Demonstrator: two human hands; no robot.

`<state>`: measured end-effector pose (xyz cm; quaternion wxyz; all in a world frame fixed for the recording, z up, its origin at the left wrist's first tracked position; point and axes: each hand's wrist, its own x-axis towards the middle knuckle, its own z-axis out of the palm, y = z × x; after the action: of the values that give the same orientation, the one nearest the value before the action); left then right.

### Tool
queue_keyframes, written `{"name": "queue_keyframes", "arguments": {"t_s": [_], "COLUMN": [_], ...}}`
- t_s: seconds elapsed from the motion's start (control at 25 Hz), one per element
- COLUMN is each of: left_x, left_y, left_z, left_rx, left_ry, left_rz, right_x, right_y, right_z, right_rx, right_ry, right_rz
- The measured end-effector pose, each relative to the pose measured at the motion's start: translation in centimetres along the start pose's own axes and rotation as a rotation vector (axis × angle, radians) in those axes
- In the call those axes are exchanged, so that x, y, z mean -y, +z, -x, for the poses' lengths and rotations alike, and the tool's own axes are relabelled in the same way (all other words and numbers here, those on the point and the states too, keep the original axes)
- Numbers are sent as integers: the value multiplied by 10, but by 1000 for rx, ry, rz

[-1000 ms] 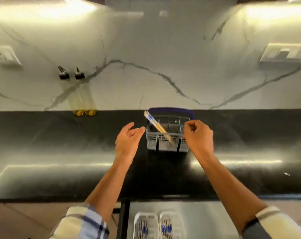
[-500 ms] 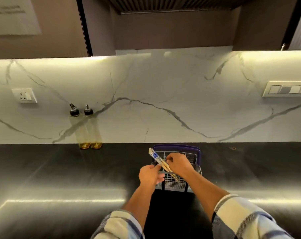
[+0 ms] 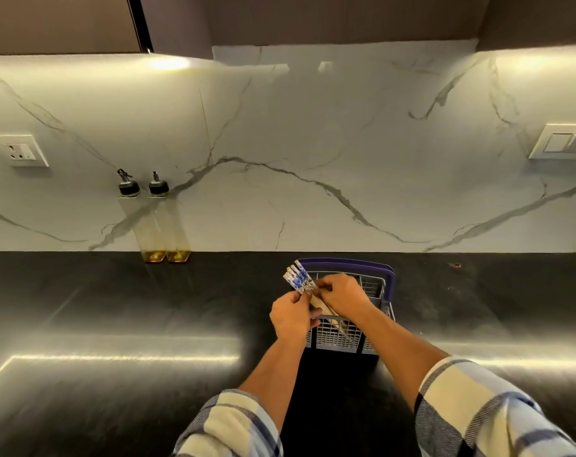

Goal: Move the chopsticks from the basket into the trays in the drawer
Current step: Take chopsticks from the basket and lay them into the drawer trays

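Both hands gripped the chopsticks point(image 3: 300, 281): the left hand point(image 3: 292, 316) curled round the bundle from the near side, and the right hand point(image 3: 344, 296) closed over it from the far side. How many fingers of either hand met the sticks could not be made out, for the knuckles covered the contact. The chopsticks leaned up and to the left out of the basket point(image 3: 389, 285), their blue-and-white patterned ends fanned above its left rim; their lower ends were hidden behind the hands and the grey mesh wall. The number of sticks could not be counted. The basket, with a purple handle arched over its far side, stood on the dark counter point(image 3: 115, 308) close to the back edge, its near wall partly covered by both forearms. Plaid sleeves point(image 3: 478, 410) were cut off at the bottom of the view. At the counter's back edge, well to the left, stood two oil bottles point(image 3: 163, 225) against the marble wall point(image 3: 313, 127). A socket point(image 3: 19, 150) sat far left on the wall, and a switch plate point(image 3: 563, 141) was cut off at the right.
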<state>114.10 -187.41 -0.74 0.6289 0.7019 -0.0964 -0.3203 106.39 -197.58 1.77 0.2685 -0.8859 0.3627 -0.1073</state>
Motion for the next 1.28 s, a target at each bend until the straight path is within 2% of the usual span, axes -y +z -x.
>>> {"name": "queue_keyframes", "arguments": {"t_s": [0.32, 0.6, 0.8, 0.88, 0.96, 1.08, 1.2, 1.28], "left_x": [-16, -67, -129, -157, -186, -214, -208, -190], "left_y": [-12, -48, -81, -99, -119, -145, -154, -151], "left_z": [5, 18, 37, 50, 68, 92, 105, 108], "left_rx": [-8, -78, -210, -132, 52, 346, 504, 561], "left_ry": [20, 80, 287, 346, 389, 387, 332, 280], "left_rz": [0, 101, -32, 27, 43, -73, -209, -259], "right_x": [9, 40, 72, 86, 99, 110, 108, 102], "right_y": [-14, -59, -103, -119, -133, -147, -143, -129], "right_z": [5, 23, 47, 59, 74, 96, 117, 131], "right_rx": [-78, -179, -278, -271, -224, -67, 93, 139], "right_ry": [-30, -86, -112, -118, -143, -139, -119, -78], "right_rz": [-108, -229, -479, -641, -751, -864, -922, -931]}}
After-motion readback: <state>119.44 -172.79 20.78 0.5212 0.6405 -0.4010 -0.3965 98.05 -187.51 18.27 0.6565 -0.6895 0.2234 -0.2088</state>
